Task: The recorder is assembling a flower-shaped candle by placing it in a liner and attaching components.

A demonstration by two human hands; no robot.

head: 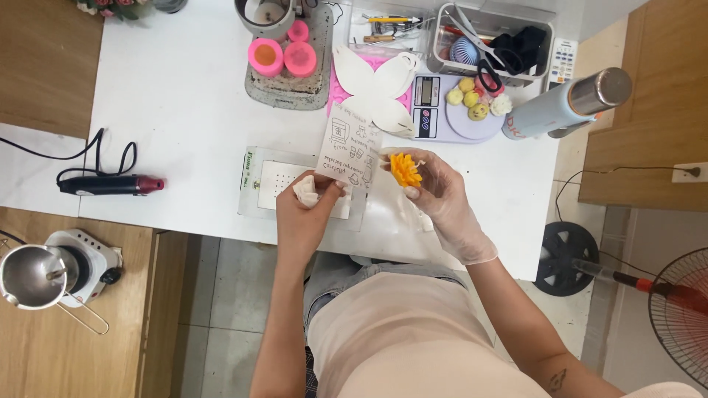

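1. Over the white table's (184, 96) near edge, the right hand (442, 195), wearing a thin glove, is pinching an orange flower-shaped piece (405, 169) at its fingertips.
2. Just left of it, the left hand (310, 203) is pinching a printed paper card (349, 153) and clutching what is probably crumpled tissue (305, 191).
3. Card and flower are sitting side by side, nearly touching, the card's long axis pointing away from the person.

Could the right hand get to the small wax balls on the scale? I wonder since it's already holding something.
Probably not freely: the right hand already holds an orange flower piece. The wax balls lie uncovered just beyond it, with bare table between.
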